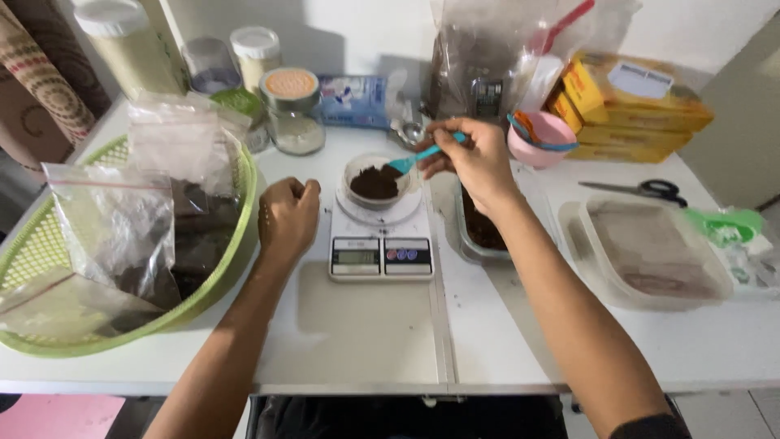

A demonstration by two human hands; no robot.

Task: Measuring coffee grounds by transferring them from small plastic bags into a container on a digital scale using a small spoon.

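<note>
The right hand (475, 158) pinches the handle of a small teal plastic spoon (424, 154) between its fingers. The spoon's long line runs almost flat, from the hand on the right down a little to the left. Its scoop end points left and dips into a small clear round cup (375, 180) with dark brown powder in it. The cup stands on top of a white kitchen scale (380, 242) in the middle of the white table (366, 333).

The left hand (288, 213) is curled into a loose fist and holds nothing. It rests on the table just beside the scale, next to the rim of a green plastic basket (244, 244).

The cup looks partly full of powder, so some scooping is done. In the basket lie clear zip bags (175, 187), some with dark powder inside, so it looks like a few bags are filled. A clear tub (479, 232) by the right wrist has more dark powder in it, so more is left to weigh. Further right are a big clear lidded box (650, 248), black scissors (646, 189) and a pink bowl (543, 136).
</note>
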